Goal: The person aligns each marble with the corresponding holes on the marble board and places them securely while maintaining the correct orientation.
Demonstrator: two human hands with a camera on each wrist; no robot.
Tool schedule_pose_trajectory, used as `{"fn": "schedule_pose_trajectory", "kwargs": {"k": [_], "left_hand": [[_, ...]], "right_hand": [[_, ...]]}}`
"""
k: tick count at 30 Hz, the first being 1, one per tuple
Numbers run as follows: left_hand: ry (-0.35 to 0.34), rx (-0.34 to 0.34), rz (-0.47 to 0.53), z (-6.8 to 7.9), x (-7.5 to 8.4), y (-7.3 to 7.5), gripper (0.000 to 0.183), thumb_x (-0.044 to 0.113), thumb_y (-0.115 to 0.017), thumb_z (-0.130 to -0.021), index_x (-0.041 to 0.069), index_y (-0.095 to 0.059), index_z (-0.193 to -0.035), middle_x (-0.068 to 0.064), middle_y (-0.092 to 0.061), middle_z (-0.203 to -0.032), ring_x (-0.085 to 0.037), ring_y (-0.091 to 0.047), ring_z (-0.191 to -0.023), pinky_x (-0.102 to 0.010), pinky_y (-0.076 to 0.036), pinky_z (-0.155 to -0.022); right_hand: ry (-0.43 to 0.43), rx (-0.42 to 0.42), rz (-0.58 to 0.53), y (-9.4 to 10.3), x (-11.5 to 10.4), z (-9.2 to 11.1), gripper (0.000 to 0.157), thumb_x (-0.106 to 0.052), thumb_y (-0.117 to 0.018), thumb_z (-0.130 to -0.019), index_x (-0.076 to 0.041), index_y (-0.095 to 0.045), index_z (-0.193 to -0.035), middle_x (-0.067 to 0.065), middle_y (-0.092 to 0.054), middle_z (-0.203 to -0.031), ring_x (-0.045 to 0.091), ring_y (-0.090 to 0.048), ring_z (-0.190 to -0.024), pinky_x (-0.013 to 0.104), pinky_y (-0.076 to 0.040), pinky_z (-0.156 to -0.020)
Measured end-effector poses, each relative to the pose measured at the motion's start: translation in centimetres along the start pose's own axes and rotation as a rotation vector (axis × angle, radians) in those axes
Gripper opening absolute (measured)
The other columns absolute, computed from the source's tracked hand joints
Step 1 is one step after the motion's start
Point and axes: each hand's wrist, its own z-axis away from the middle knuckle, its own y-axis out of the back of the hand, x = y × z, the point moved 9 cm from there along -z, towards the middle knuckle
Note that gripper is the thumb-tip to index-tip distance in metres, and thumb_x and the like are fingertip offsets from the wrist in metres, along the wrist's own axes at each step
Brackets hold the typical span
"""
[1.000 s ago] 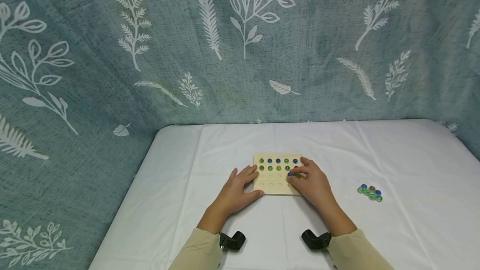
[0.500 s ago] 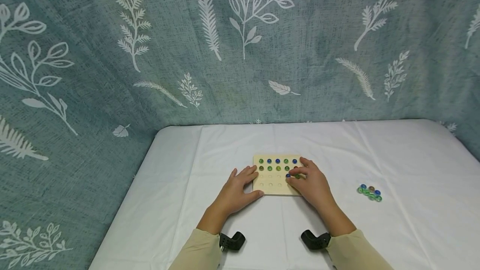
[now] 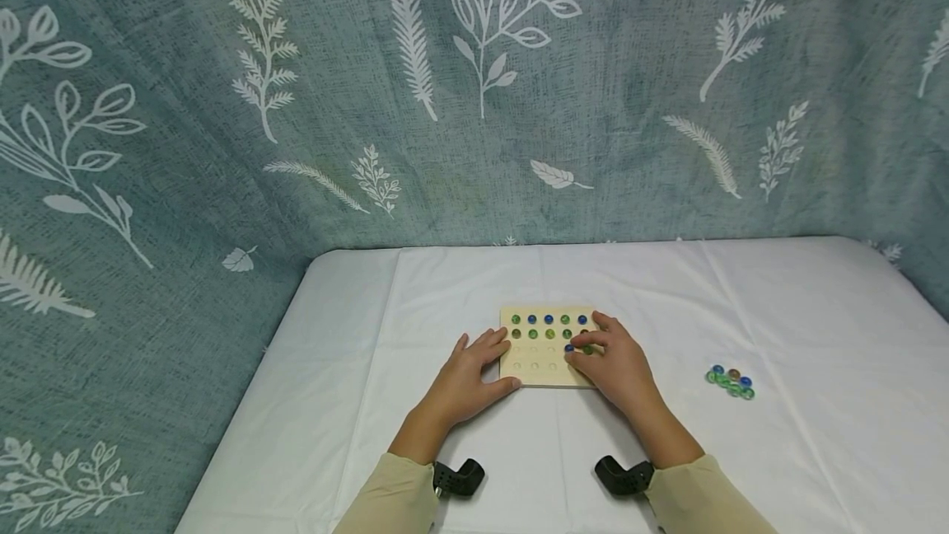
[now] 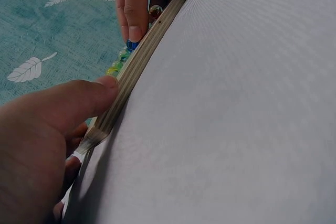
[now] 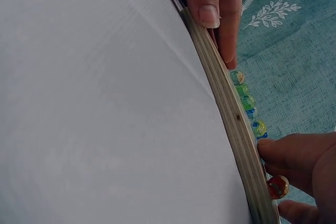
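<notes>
A pale wooden board (image 3: 525,358) with rows of round hollows lies on the white-covered table. Glass marbles in green, blue, yellow-green and brown fill its two far rows. My left hand (image 3: 469,381) rests spread at the board's near left corner, thumb on the front edge, fingertips along the left side. With thumb and index finger, my right hand (image 3: 621,363) pinches a blue marble (image 3: 569,348) at a hollow in the third row. A green marble (image 3: 588,349) sits just right of it, partly covered by the fingers. An orange-brown marble (image 5: 278,187) shows near the front edge in the right wrist view.
Several loose marbles (image 3: 734,390), green, blue and brown, lie clustered on the white cloth (image 3: 801,311) to the right of the board. A teal leaf-patterned curtain (image 3: 460,147) hangs behind the table. Both wrists wear black devices (image 3: 461,479).
The blue marble has shifted slightly left and toward me, coming to the hollow, with the right fingertips still at it. The left hand and the board stay put.
</notes>
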Motion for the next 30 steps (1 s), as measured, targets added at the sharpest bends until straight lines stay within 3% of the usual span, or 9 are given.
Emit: {"fn": "schedule_pose_trajectory", "kwargs": {"k": [13, 19, 24, 30], "left_hand": [[-0.005, 0.001, 0.003, 0.0, 0.0, -0.2, 0.066, 0.045, -0.071, -0.088, 0.014, -0.053, -0.143, 0.009, -0.039, -0.155, -0.012, -0.031, -0.147, -0.04, -0.011, -0.127], [0.002, -0.01, 0.002, 0.1, 0.0, -0.4, 0.066, 0.045, -0.071, -0.088, 0.015, -0.052, -0.144, 0.01, -0.039, -0.156, -0.012, -0.03, -0.147, -0.04, -0.01, -0.127], [-0.006, -0.002, -0.002, 0.1, 0.1, -0.2, 0.066, 0.045, -0.071, -0.088, 0.014, -0.053, -0.144, 0.009, -0.039, -0.156, -0.012, -0.03, -0.147, -0.039, -0.009, -0.127], [-0.003, -0.001, -0.012, 0.1, 0.0, -0.1, 0.066, 0.045, -0.07, -0.088, 0.015, -0.052, -0.144, 0.009, -0.039, -0.156, -0.012, -0.03, -0.147, -0.039, -0.009, -0.127]], "right_hand": [[-0.009, -0.017, 0.002, 0.1, 0.1, 0.2, 0.026, -0.025, -0.073, -0.087, -0.006, -0.076, -0.105, 0.02, -0.034, -0.156, 0.045, -0.026, -0.145, 0.064, -0.034, -0.112], [-0.012, -0.045, -0.014, 0.7, 0.1, 0.4, 0.033, -0.027, -0.073, -0.087, -0.006, -0.073, -0.114, 0.019, -0.035, -0.156, 0.044, -0.021, -0.148, 0.065, -0.026, -0.116], [0.0, -0.04, -0.02, 2.5, 0.3, 0.6, 0.036, -0.029, -0.072, -0.089, -0.008, -0.072, -0.117, 0.017, -0.039, -0.155, 0.043, -0.021, -0.148, 0.064, -0.023, -0.117], [0.007, -0.008, 0.018, 5.9, 1.2, 1.1, 0.042, -0.036, -0.071, -0.09, -0.007, -0.07, -0.12, 0.019, -0.041, -0.153, 0.044, -0.028, -0.144, 0.066, -0.029, -0.112]]}}
